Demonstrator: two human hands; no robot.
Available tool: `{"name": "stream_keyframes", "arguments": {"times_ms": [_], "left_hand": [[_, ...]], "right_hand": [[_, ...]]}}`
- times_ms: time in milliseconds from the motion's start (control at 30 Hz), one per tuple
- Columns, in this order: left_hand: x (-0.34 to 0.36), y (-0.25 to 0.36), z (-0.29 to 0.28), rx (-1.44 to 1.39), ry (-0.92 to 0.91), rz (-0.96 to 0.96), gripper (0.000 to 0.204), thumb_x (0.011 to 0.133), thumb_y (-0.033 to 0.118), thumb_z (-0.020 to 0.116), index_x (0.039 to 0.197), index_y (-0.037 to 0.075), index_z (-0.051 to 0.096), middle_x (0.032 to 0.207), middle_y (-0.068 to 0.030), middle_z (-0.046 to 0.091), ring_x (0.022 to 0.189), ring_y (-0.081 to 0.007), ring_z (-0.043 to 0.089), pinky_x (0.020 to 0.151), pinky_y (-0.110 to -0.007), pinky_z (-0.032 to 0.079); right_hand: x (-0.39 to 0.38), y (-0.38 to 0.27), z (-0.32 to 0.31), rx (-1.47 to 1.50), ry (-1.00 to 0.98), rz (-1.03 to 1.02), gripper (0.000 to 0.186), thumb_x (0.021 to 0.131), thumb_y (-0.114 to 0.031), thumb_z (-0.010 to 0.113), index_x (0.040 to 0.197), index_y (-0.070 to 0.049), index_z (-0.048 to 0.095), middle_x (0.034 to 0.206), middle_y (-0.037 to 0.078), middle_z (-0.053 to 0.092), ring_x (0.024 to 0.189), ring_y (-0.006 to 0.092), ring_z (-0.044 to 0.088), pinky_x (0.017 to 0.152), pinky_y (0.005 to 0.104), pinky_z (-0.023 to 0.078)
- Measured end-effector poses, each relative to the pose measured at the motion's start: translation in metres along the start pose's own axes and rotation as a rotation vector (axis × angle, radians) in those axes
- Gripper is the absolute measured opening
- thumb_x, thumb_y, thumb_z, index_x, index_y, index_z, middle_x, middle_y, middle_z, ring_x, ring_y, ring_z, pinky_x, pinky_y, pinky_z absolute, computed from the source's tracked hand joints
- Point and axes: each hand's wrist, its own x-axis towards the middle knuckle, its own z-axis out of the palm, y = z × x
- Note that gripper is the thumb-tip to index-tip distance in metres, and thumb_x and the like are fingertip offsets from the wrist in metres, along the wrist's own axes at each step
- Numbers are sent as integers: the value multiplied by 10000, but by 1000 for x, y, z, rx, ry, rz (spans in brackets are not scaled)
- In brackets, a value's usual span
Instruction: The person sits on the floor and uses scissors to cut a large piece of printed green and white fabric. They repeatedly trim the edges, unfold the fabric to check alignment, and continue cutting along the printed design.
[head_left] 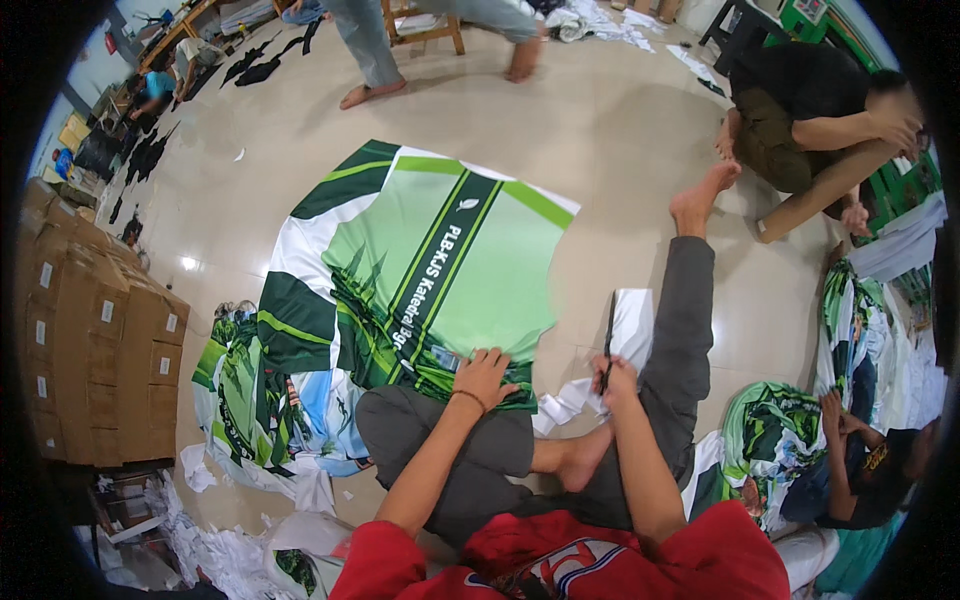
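Observation:
My left hand (483,378) lies with its fingers apart on a printed green fabric panel (450,260) spread over my bent leg and the floor. My right hand (614,372) holds long black scissors (607,350), blades pointing away from me, beside a white strip (632,310). Curled white offcuts (570,403) lie below them near my bare foot. Beneath and left of the panel is a pile of printed green, white and blue fabric (255,420).
Stacked cardboard boxes (105,340) stand at the left. A person (790,110) crouches upper right; another (845,480) works by printed fabric piles (760,440) at lower right. Someone's legs (365,50) stand beyond the panel. More workers (155,90) sit among black pieces at the upper left.

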Motion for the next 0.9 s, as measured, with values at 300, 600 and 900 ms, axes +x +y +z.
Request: {"name": "stream_keyframes", "arguments": {"times_ms": [300, 600, 900], "left_hand": [[-69, 9, -21, 8, 137, -374, 525, 837, 490, 677, 1097, 33, 690, 1131, -185, 662, 1107, -340, 587, 1018, -462, 388], [-21, -16, 8, 70, 93, -61, 692, 870, 530, 644, 1401, 110, 500, 1500, -118, 394, 1395, -342, 357, 1074, -500, 378], [-46, 5, -19, 22, -166, -375, 636, 908, 509, 612, 1349, 57, 539, 1487, -127, 415, 1344, -316, 430, 1108, -486, 347]], "right_hand": [[-100, 12, -7, -358, -275, 226, 311, 850, -245, 790, 852, -24, 571, 664, 57, 573, 507, 169, 585, 428, 316, 509], [-95, 22, -2, -515, -391, 165, 400, 825, -319, 821, 893, 4, 596, 667, 49, 563, 511, 136, 560, 415, 291, 476], [-84, -3, 3, -462, -387, 281, 444, 785, -343, 847, 892, -15, 567, 666, 26, 532, 465, 104, 501, 357, 233, 335]]}}
